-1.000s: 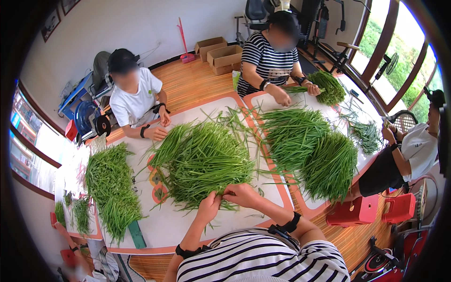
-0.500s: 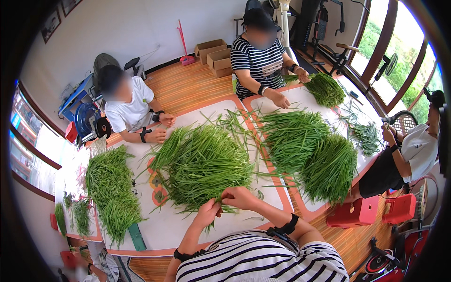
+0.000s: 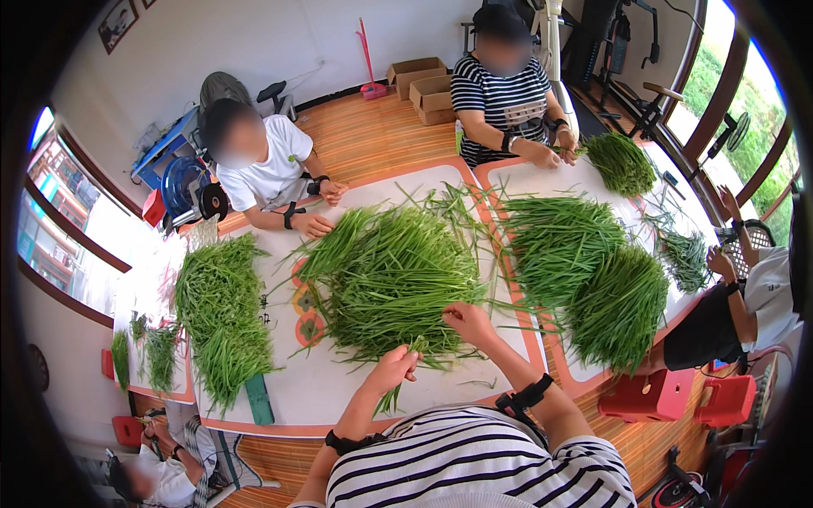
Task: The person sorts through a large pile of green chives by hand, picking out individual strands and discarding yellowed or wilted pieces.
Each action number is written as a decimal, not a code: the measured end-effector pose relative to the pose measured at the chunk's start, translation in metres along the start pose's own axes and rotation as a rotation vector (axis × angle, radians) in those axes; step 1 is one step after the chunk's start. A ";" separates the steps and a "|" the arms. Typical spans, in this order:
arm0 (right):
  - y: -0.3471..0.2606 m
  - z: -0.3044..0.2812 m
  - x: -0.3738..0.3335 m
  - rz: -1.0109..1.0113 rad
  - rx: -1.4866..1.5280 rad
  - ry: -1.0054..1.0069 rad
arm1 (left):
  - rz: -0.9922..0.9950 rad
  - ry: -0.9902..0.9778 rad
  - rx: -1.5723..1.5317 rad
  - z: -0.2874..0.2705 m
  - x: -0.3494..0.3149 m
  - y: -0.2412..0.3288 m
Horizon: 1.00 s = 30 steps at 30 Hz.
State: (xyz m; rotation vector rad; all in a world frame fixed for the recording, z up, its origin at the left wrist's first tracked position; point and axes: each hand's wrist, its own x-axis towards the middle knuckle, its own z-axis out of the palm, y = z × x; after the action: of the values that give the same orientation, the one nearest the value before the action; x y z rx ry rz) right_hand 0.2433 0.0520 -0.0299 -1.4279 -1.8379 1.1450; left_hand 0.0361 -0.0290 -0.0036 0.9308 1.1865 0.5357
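A large heap of garlic chives (image 3: 402, 279), long thin green stalks, lies on the table in front of me. My left hand (image 3: 395, 369) is closed round a small bunch of chives (image 3: 419, 347) at the heap's near edge; the ends stick out above and below the fist. My right hand (image 3: 470, 322) is apart from the left, over the heap's near right edge. Its fingers are pinched together, and whatever is between them is too small to make out.
More chives lie in a long pile (image 3: 222, 317) at left and in a pile (image 3: 563, 254) at right. A green flat object (image 3: 260, 400) rests by the table edge. Co-workers sit across the table and to the right. Red stools (image 3: 648, 395) stand at right.
My right hand has left the left hand and moved right and up to the heap's edge. The left hand still holds its bunch. The whole view has shifted slightly.
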 end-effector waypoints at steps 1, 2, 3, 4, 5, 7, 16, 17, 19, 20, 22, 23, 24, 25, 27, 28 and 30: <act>0.003 0.000 0.004 0.012 -0.045 0.069 | -0.005 0.016 0.006 0.000 0.000 0.000; 0.005 0.001 0.007 0.026 -0.089 0.138 | -0.005 0.016 0.007 0.000 0.000 0.000; 0.006 0.003 0.009 0.026 -0.088 0.139 | -0.002 0.025 0.017 0.001 0.000 0.000; 0.006 0.006 0.012 -0.043 -0.164 0.199 | 0.001 0.033 0.028 0.001 0.001 0.000; 0.007 0.009 0.014 -0.110 -0.241 0.261 | 0.000 0.031 0.030 0.001 0.001 0.000; 0.009 0.012 0.024 -0.128 -0.313 0.322 | 0.033 0.024 0.000 0.002 0.001 -0.001; 0.010 0.004 0.029 -0.099 -0.450 0.341 | 0.071 0.124 -0.067 -0.004 0.001 -0.008; 0.005 -0.002 0.026 -0.143 -0.462 0.331 | 0.070 0.125 -0.069 -0.005 0.002 -0.008; 0.002 -0.013 0.022 -0.180 -0.413 0.325 | 0.119 0.179 -0.082 -0.008 0.002 -0.008; -0.003 -0.017 0.020 -0.216 -0.364 0.321 | 0.131 0.174 -0.056 -0.010 0.001 -0.004; -0.016 -0.024 0.014 -0.100 -0.187 0.275 | 0.158 0.211 -0.055 -0.008 -0.002 0.002; -0.022 -0.028 0.010 0.018 -0.012 0.231 | 0.187 0.246 -0.053 -0.006 -0.004 0.006; -0.026 -0.029 0.006 0.018 -0.013 0.230 | 0.186 0.245 -0.054 -0.005 -0.005 0.008; -0.029 -0.030 0.002 0.005 -0.020 0.183 | 0.234 0.263 -0.046 -0.004 -0.006 0.010; -0.034 -0.028 -0.008 -0.010 -0.027 0.135 | 0.283 0.281 -0.039 -0.002 -0.006 0.010; -0.036 -0.023 -0.014 -0.077 -0.072 0.015 | 0.350 0.317 0.053 -0.001 -0.004 0.007; -0.041 -0.015 -0.024 -0.138 -0.117 -0.100 | 0.415 0.347 0.147 0.004 -0.005 0.014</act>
State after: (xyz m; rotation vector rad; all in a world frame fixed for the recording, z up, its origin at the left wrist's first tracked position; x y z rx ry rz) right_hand 0.2425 0.0301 0.0155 -1.3036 -2.0687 1.0735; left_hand 0.0400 -0.0269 0.0108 1.2564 1.3608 0.9827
